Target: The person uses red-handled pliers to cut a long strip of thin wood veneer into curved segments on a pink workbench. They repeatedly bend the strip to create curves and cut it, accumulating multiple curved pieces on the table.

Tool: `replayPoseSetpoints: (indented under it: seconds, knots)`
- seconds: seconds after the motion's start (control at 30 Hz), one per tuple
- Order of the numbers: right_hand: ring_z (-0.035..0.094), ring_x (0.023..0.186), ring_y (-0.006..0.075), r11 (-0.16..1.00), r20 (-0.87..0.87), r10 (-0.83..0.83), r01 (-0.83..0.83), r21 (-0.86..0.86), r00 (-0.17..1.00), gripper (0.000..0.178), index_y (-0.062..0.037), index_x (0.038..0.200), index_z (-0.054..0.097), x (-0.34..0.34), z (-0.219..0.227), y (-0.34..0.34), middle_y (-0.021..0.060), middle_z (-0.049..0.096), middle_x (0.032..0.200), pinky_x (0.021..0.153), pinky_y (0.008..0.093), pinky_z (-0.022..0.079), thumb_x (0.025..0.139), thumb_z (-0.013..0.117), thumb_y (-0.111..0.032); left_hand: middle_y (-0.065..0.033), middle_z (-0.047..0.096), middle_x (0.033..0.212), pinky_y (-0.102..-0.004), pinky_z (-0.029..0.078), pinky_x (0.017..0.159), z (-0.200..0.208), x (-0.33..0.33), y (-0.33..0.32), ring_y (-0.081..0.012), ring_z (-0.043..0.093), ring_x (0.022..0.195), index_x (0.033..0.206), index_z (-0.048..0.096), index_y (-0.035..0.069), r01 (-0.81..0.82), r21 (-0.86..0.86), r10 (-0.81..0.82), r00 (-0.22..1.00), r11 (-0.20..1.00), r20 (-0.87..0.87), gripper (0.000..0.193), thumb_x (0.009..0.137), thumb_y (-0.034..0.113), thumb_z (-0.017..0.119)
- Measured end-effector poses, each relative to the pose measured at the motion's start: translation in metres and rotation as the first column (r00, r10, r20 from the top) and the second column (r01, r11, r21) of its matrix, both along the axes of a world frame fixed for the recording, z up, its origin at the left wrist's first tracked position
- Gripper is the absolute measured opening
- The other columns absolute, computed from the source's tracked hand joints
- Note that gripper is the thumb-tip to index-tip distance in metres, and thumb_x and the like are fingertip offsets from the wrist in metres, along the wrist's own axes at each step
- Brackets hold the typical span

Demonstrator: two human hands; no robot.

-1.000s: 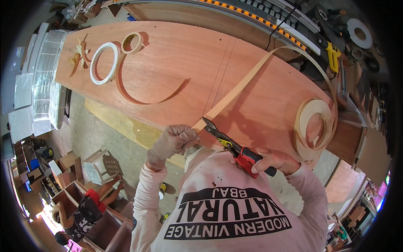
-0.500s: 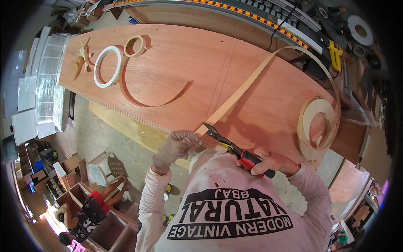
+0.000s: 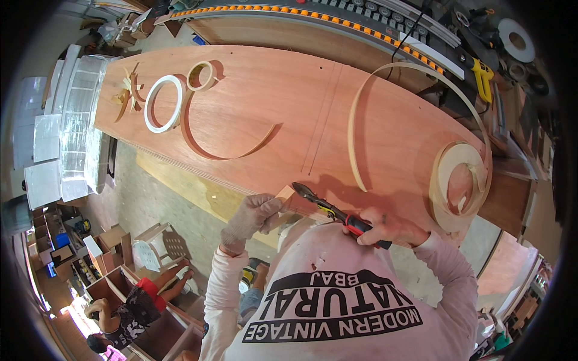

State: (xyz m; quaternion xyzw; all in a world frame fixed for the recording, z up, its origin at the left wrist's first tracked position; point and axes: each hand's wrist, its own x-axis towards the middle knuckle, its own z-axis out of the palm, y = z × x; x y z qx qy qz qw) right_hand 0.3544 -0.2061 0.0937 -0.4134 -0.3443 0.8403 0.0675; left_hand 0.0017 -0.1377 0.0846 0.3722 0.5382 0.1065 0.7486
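Strip (image 3: 351, 129), evidently cut through, has sprung away over the surface (image 3: 259, 84); left grip (image 3: 250, 219) pinches the cut-off piece (image 3: 284, 195), right grip (image 3: 388, 227) wraps closed around the cutters (image 3: 326, 207).

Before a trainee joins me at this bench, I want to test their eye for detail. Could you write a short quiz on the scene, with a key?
1. True or false: the left hand is gloved and the right hand is bare.
2. Which does the right hand hold?
A. a white ring
B. red-and-black cutters
C. a roll of tape
3. Fill in, joined or apart: the strip piece in the left hand and the long looping strip are ____.

Key: 1. True. 2. B. 3. Apart.
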Motion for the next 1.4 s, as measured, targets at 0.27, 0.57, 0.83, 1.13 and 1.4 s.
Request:
replayPoseSetpoints:
  seconds: [0.27,0.57,0.83,1.13,1.4]
  knots:
    - [0.052,0.117,0.0374,0.514,0.629,-0.124,-0.492,0.702,0.767,0.095,0.0049,0.148,0.041,-0.018,-0.002,-0.003,0.0239,0.052,0.128,0.102,0.0486,0.041,0.074,0.082,-0.038,-0.0065,0.070,0.073,-0.0236,0.046,0.051,0.043,-0.007,0.006,-0.0112,0.065,0.057,0.096,0.075,-0.001,-0.257,0.107,0.270,0.954,0.960,-0.131,0.027,0.099,0.025,0.068]
    - [0.051,0.127,0.0363,0.241,0.477,-0.413,-0.412,0.879,0.776,0.063,0.0071,0.135,0.056,-0.046,-0.015,0.006,0.0218,0.053,0.137,0.106,0.0496,0.041,0.088,0.075,-0.031,-0.0118,0.074,0.081,-0.0272,0.057,0.065,0.063,0.029,-0.012,-0.0171,0.071,0.068,0.098,0.074,-0.006,-0.386,0.239,0.423,0.897,0.891,-0.126,0.021,0.092,0.014,0.077]
    - [0.058,0.075,0.0046,0.738,-0.019,-0.455,0.388,0.552,0.890,0.028,0.0038,0.107,0.066,-0.110,0.012,0.056,0.0022,0.065,0.086,0.061,0.0255,0.052,0.095,0.076,-0.019,-0.0110,0.075,0.087,-0.0272,0.058,0.071,0.061,0.065,-0.034,-0.0146,0.071,0.076,0.105,0.073,-0.007,-0.267,0.366,0.316,0.946,0.892,-0.080,0.023,0.095,0.013,0.075]
    - [0.058,0.069,0.0078,0.753,-0.142,-0.446,0.456,0.475,0.884,0.026,0.0028,0.098,0.070,-0.100,0.015,0.056,0.0021,0.063,0.076,0.063,0.0273,0.048,0.098,0.070,-0.023,-0.0109,0.074,0.094,-0.0292,0.058,0.077,0.064,0.058,-0.037,-0.0159,0.071,0.085,0.116,0.072,-0.005,-0.300,0.176,0.285,0.953,0.937,0.105,0.033,0.104,0.025,0.065]
    - [0.060,0.073,0.0088,0.732,-0.222,-0.525,0.569,0.374,0.822,0.026,0.0069,0.106,0.070,-0.089,0.006,0.052,0.0017,0.064,0.083,0.068,0.0259,0.050,0.099,0.068,-0.018,-0.0115,0.074,0.097,-0.0295,0.059,0.077,0.051,0.057,-0.033,-0.0171,0.072,0.085,0.118,0.071,-0.004,-0.254,0.073,0.228,0.939,0.964,0.256,0.034,0.106,0.025,0.059]
